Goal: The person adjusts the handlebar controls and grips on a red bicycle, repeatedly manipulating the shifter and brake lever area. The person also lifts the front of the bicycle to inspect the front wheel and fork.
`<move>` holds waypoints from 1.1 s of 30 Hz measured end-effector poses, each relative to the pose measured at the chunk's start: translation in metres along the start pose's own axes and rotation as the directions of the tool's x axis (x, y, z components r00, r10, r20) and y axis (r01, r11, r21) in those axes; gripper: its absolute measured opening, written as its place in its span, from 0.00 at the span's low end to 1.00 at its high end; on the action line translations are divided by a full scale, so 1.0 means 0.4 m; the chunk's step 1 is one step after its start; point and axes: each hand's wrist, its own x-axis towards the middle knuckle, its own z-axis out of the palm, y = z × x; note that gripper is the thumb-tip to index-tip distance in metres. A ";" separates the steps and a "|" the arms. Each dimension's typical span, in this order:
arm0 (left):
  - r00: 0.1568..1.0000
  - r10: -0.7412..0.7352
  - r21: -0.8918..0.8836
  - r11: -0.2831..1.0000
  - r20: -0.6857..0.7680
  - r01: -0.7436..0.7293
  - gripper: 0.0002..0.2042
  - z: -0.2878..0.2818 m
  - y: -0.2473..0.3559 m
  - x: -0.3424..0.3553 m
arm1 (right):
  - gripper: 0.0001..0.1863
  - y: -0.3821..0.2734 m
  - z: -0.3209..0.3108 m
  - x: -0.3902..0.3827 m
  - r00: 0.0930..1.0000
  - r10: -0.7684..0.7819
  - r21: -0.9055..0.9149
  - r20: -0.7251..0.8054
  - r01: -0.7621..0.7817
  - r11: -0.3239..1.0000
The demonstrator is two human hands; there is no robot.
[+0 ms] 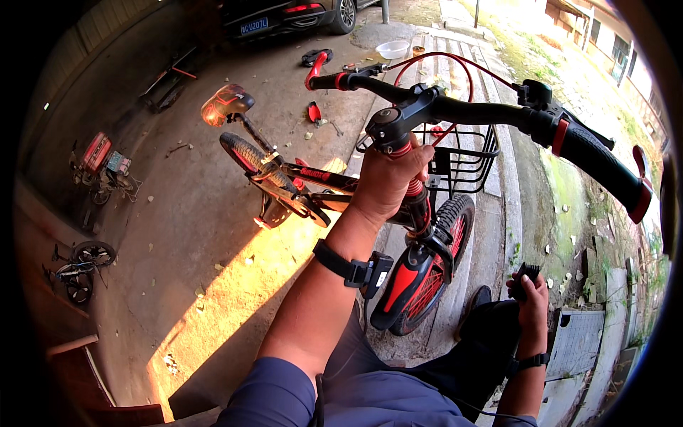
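Note:
A black and red bicycle stands in front of me, its handlebar reaching across the upper right. My left hand is closed around the red-ringed steering column just below the black stem. Below that hand are the front wheel and its red and black mudguard. A wire basket sits behind the column. Down at the right, beside my knee, my right hand is closed on a small black ridged object; its kind is not clear.
Red and black loose parts and a few small tools lie on the concrete floor. A white basin stands near a parked dark car. Two more small bikes, one a toy-like tricycle, are at the left. Stone slabs run along the right.

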 end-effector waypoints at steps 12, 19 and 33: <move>1.000 0.005 -0.011 1.000 0.010 -0.005 0.09 0.000 0.005 0.000 | 0.11 0.002 -0.002 0.002 1.000 -0.010 -0.004 0.012 0.010 1.000; 1.000 0.006 0.000 1.000 0.006 -0.006 0.08 0.003 0.005 0.000 | 0.12 -0.003 0.001 -0.002 1.000 -0.006 -0.014 -0.002 0.006 1.000; 1.000 0.015 -0.004 1.000 0.012 -0.015 0.08 0.005 0.008 0.001 | 0.12 -0.012 0.010 -0.010 1.000 -0.011 -0.009 0.008 0.011 1.000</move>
